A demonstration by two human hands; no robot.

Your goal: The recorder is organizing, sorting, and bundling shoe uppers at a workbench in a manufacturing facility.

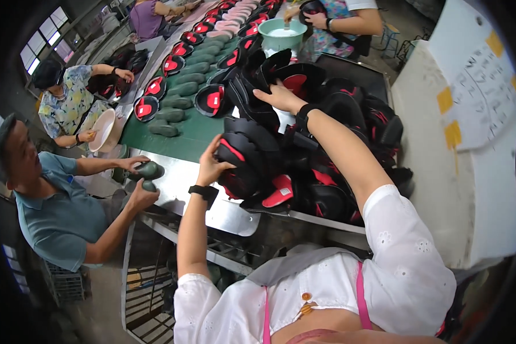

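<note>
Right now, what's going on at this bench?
The person's left hand grips a black and red shoe part at the edge of a heap of the same parts. The right hand rests on another black piece further up the heap. Across the green belt, a co-worker in a teal shirt holds a dark green shoe form.

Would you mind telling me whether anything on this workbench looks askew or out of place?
The black-and-red shoe parts under the left hand and right hand lie in a jumbled heap, tilted every way and reaching the bench edge, while those on the green belt sit in neat rows.
</note>
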